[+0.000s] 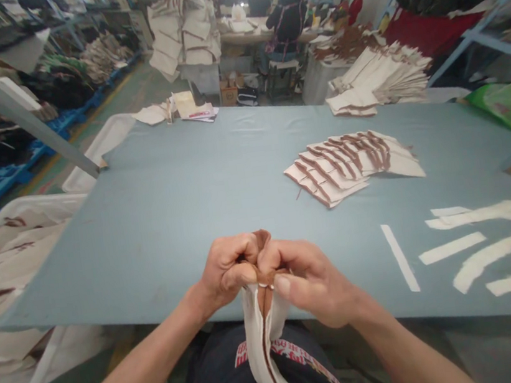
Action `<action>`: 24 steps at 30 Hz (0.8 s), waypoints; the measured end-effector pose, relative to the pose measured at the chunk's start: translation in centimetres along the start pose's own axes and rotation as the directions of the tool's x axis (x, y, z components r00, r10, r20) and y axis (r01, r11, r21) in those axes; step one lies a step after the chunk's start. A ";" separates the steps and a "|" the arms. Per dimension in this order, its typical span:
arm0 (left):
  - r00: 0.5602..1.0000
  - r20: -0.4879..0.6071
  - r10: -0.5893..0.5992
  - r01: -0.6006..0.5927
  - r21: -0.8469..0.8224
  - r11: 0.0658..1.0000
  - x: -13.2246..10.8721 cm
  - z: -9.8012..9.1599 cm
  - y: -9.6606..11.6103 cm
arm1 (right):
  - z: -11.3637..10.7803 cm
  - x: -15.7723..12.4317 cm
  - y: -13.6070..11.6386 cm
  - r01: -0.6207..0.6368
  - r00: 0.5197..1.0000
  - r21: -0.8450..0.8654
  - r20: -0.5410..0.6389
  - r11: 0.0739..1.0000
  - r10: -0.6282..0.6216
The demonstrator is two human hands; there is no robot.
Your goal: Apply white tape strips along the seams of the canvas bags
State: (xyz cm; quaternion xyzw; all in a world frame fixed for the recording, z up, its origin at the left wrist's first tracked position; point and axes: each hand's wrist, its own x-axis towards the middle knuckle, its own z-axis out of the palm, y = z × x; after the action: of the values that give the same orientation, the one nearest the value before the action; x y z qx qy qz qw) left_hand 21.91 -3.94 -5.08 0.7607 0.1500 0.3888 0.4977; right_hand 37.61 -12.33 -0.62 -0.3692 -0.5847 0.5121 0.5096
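My left hand point(232, 267) and my right hand point(311, 278) meet just above the table's near edge, both pinching the end of a cream fabric piece with brown trim point(260, 341). Its brown part shows between my fingers and sticks up behind them. From my hands the cream piece hangs down over my lap, with a dark brown line along its length. The thumbs press on the brown end from the near side. What the fingertips do under the fold is hidden.
On the blue-green table point(180, 189) lies a fanned stack of cream pieces with brown edging point(341, 164). White strips point(479, 243) lie at the right, and a larger cream stack point(377, 81) at the far right. Fabric-filled white bins point(34, 371) stand left. A person point(289, 20) sits beyond.
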 end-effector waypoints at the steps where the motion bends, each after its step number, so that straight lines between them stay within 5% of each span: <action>1: 0.999 0.029 -0.022 0.022 -0.010 1.000 0.2 -0.4 0.4 | -0.3 0.0 -0.4 0.010 1.000 -0.073 0.012 0.997 -0.009; 7: 0.976 0.172 -0.137 0.134 0.026 0.991 1.4 -3.2 2.7 | -1.7 0.4 -1.7 0.090 0.996 -0.285 0.036 0.954 -0.083; 17: 0.902 0.372 -0.219 0.137 0.235 0.962 1.9 -3.8 5.5 | -3.6 0.2 -1.2 0.038 0.994 -0.473 0.107 0.880 0.014; 21: 0.856 0.326 -0.401 0.274 0.372 0.887 2.1 -3.6 6.2 | -4.3 -0.4 -0.4 0.131 0.990 -0.619 0.118 0.774 -0.074; 24: 0.849 0.316 -0.424 0.282 0.407 0.869 2.6 -3.2 6.3 | -4.1 -0.6 0.2 0.124 0.992 -0.622 0.090 0.773 -0.086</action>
State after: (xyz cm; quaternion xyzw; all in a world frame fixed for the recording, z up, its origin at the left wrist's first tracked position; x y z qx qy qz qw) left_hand 20.22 -3.18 2.26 0.8569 0.2515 0.0948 0.4398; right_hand 41.72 -11.94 -1.16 -0.4697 -0.7553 0.2697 0.3689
